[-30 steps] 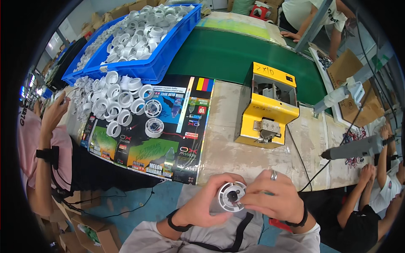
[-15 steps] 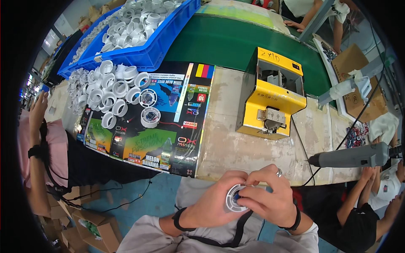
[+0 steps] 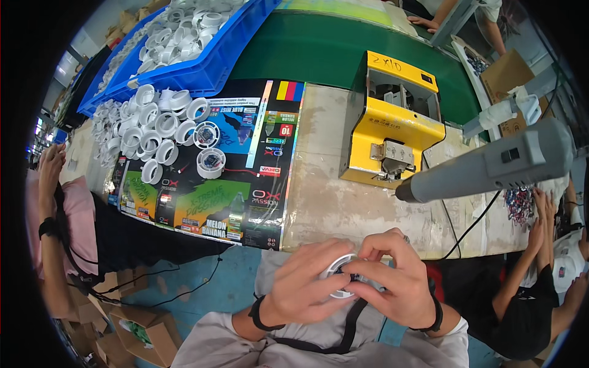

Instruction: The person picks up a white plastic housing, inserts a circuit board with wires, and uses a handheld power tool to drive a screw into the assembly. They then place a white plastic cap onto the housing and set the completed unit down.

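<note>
My left hand (image 3: 307, 287) is wrapped around a white plastic ring (image 3: 333, 270), held tilted above my lap at the table's near edge. Fingertips of my right hand (image 3: 396, 283) are pressed together at the ring's inside, over a small dark circuit board mostly hidden by the fingers. Whether they pinch the board or only push on it is unclear. On the printed sheet lie two white rings with boards inside, an upper one (image 3: 207, 135) and a lower one (image 3: 210, 163) with a red wire beside it. A heap of bare white rings (image 3: 147, 140) spreads to their left.
A blue bin (image 3: 216, 72) full of white rings stands at the far left. A yellow machine (image 3: 399, 126) sits right of centre, before a green belt (image 3: 294, 49). The grey power tool (image 3: 485, 165) juts in from the right. Co-workers' arms (image 3: 50, 202) show at both sides.
Both hands now cover more of the ring, and my left fingers have come in toward its opening. The grey tool looks larger and further left. The whole view has shifted slightly.
</note>
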Motion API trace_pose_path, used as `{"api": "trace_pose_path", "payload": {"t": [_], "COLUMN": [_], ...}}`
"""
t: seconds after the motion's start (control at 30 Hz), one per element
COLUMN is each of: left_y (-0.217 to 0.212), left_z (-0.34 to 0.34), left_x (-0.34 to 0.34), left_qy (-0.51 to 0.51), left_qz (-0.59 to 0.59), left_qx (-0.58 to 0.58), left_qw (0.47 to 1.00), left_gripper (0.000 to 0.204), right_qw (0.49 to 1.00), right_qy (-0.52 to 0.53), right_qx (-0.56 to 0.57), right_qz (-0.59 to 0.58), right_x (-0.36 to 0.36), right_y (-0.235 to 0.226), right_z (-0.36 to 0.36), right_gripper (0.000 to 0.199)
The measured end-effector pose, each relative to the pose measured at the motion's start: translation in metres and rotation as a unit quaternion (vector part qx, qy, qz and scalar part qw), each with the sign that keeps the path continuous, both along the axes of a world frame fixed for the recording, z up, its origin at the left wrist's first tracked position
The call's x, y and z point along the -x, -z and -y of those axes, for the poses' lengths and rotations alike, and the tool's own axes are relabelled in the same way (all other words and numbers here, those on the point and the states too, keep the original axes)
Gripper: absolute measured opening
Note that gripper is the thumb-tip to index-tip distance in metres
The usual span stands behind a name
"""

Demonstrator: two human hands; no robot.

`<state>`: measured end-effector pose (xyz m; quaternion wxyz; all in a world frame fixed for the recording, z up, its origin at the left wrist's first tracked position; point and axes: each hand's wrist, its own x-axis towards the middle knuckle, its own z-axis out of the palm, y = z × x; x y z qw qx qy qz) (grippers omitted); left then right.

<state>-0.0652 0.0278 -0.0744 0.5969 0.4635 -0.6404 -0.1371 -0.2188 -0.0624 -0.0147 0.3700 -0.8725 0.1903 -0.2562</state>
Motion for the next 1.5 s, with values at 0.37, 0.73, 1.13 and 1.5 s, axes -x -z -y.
{"api": "trace_pose_path", "payload": {"t": [0.37, 0.73, 1.13, 1.5], "left_y": [0.001, 0.008, 0.004, 0.011], "left_z": [0.013, 0.01, 0.0, 0.001], "left_x": [-0.006, -0.012, -0.023, -0.027], "left_qy": [0.012, 0.03, -0.024, -0.053], "left_qz": [0.063, 0.046, 0.057, 0.041], "left_qx": [0.033, -0.007, -0.058, -0.07], "left_qw": [0.997, 0.998, 0.996, 0.995], "left_gripper": [0.03, 0.039, 0.039, 0.038], "right_qw": [0.999, 0.854, 0.923, 0.881], "right_qy": [0.008, 0.406, 0.15, 0.163], "right_qx": [0.002, -0.019, -0.133, -0.133], "right_qz": [-0.041, 0.326, 0.327, 0.424], "right_x": [0.012, 0.06, -0.035, -0.044], "right_y": [0.007, 0.018, -0.01, 0.02], "right_z": [-0.003, 0.092, 0.095, 0.104], "right_gripper": [0.033, 0.058, 0.089, 0.096]}}
